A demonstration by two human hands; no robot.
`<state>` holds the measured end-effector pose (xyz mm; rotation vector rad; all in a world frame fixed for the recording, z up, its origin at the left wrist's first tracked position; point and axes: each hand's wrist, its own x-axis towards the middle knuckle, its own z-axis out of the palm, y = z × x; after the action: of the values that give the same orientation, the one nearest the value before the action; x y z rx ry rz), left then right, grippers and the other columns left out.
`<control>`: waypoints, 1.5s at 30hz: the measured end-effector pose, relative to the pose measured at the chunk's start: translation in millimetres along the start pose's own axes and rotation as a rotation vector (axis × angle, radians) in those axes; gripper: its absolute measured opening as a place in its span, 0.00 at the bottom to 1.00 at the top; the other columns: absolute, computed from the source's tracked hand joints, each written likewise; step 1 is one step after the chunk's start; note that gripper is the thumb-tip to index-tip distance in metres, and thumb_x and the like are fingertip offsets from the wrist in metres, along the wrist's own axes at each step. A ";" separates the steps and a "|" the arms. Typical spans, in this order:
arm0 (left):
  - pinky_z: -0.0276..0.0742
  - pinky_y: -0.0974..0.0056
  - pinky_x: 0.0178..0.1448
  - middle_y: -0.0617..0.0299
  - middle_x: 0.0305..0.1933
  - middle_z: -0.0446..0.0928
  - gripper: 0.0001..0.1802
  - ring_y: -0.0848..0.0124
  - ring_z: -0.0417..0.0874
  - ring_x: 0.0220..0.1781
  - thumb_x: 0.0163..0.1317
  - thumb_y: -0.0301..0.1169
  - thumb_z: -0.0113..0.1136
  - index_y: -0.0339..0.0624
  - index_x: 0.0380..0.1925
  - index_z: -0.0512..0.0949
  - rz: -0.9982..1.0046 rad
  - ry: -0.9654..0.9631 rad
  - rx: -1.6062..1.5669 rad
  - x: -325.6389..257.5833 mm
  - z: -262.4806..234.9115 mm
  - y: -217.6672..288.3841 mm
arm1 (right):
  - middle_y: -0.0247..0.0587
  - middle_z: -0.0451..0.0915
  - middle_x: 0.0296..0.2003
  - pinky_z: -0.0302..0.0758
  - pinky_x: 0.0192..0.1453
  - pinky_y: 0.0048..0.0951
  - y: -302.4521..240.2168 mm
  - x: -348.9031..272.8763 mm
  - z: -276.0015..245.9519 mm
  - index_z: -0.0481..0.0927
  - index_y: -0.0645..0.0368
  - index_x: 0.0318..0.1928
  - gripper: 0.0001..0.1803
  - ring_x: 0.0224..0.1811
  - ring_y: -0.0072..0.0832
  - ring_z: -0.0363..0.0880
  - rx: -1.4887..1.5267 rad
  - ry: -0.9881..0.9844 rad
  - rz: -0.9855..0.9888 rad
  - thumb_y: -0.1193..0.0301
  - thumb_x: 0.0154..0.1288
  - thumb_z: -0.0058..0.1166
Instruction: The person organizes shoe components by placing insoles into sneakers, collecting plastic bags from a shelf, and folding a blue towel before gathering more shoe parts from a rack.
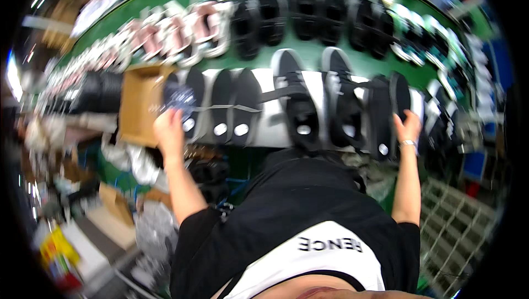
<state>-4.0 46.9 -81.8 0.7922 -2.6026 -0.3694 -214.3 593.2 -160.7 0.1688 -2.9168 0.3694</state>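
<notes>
The picture is blurred by motion. My left hand (168,129) is raised at the edge of an open brown cardboard box (139,104), its fingers on a dark speckled flat piece (179,99) shaped like an insole. My right hand (408,126), with a bracelet at the wrist, rests its fingertips on a black shoe (399,96) at the right end of the near row. Between my hands lies a row of black shoes and soles (300,109) on white boards.
A green belt (314,54) carries a far row of pink-white, black and teal-white shoes (264,18). Black soles are stacked left of the box (96,92). A wire rack (457,227) stands at lower right, and cartons and clutter (113,205) at lower left.
</notes>
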 end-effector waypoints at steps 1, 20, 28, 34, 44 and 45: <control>0.66 0.59 0.36 0.53 0.24 0.72 0.07 0.56 0.71 0.30 0.48 0.29 0.53 0.36 0.19 0.72 0.022 0.058 -0.007 5.7 -0.7 2.1 | 0.46 0.71 0.33 0.64 0.43 0.36 16.1 -3.7 10.9 0.70 0.61 0.35 0.22 0.39 0.40 0.67 -0.071 -0.056 0.029 0.60 0.41 0.58; 0.60 0.62 0.52 0.48 0.44 0.68 0.19 0.59 0.68 0.47 0.52 0.32 0.52 0.31 0.41 0.66 0.160 0.182 -0.240 32.6 18.8 108.7 | 0.46 0.65 0.43 0.62 0.48 0.43 5.8 -4.9 4.4 0.56 0.46 0.53 0.40 0.47 0.40 0.64 -0.127 -0.217 0.432 0.61 0.35 0.57; 0.59 0.65 0.53 0.53 0.44 0.69 0.19 0.63 0.68 0.48 0.51 0.32 0.53 0.34 0.42 0.67 0.343 -0.278 -0.686 27.8 76.3 249.5 | 0.47 0.65 0.42 0.61 0.48 0.42 2.9 -3.1 1.1 0.55 0.48 0.53 0.41 0.47 0.41 0.64 -0.049 -0.128 0.451 0.60 0.34 0.57; 0.63 0.66 0.50 0.51 0.42 0.69 0.24 0.65 0.69 0.46 0.50 0.38 0.53 0.35 0.45 0.64 0.297 -0.724 -0.953 43.8 161.8 359.5 | 0.46 0.64 0.43 0.60 0.47 0.40 3.6 -1.3 5.2 0.55 0.48 0.54 0.42 0.48 0.39 0.63 -0.079 -0.183 0.456 0.61 0.33 0.57; 0.58 0.63 0.55 0.42 0.54 0.58 0.39 0.57 0.62 0.55 0.49 0.46 0.51 0.32 0.55 0.51 0.364 -1.145 -0.502 7.6 314.1 473.8 | 0.45 0.60 0.49 0.59 0.48 0.40 3.4 -12.8 -5.3 0.56 0.51 0.55 0.40 0.49 0.39 0.62 0.029 -0.198 0.433 0.64 0.35 0.56; 0.59 0.63 0.55 0.42 0.53 0.60 0.38 0.57 0.63 0.55 0.48 0.47 0.51 0.32 0.53 0.56 0.344 -1.229 -0.549 1.0 323.5 470.2 | 0.47 0.59 0.50 0.59 0.49 0.39 4.7 -14.8 -4.5 0.56 0.50 0.55 0.40 0.49 0.39 0.62 0.026 -0.189 0.404 0.64 0.35 0.56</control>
<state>-370.1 468.2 -201.0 -0.2116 -3.2409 -1.8032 -199.8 600.2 -160.6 -0.4103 -3.1242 0.4745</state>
